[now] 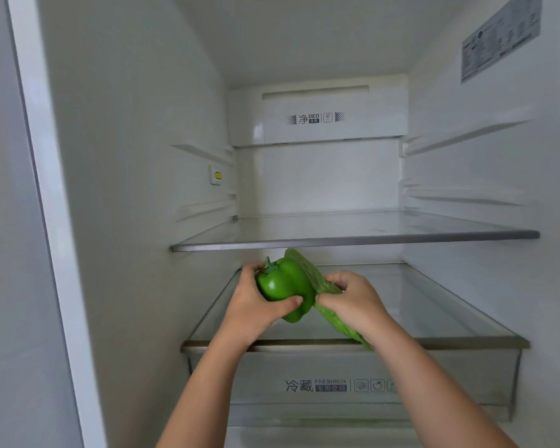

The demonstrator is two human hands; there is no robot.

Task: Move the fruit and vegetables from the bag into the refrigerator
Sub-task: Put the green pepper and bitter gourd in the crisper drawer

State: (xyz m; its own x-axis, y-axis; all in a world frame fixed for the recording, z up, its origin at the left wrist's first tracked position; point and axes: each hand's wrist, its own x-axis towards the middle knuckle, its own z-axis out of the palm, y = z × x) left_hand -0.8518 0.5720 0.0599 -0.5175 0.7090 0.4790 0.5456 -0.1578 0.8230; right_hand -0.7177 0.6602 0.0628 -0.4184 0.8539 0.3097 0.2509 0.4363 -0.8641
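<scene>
A glossy green bell pepper (283, 282) is held above the lower glass shelf (434, 312) of the open refrigerator. My left hand (256, 305) grips the pepper from the left, thumb across its front. A thin green plastic bag (333, 318) is partly pulled back off the pepper's right side and trails down to the right. My right hand (353, 302) pinches the bag beside the pepper. Whether the bag holds anything else is hidden.
An upper glass shelf (353, 239) runs just above my hands. Below the lower shelf is a clear crisper drawer (337, 379) with printed labels. White refrigerator walls close in left and right, with a sticker (501, 37) at upper right.
</scene>
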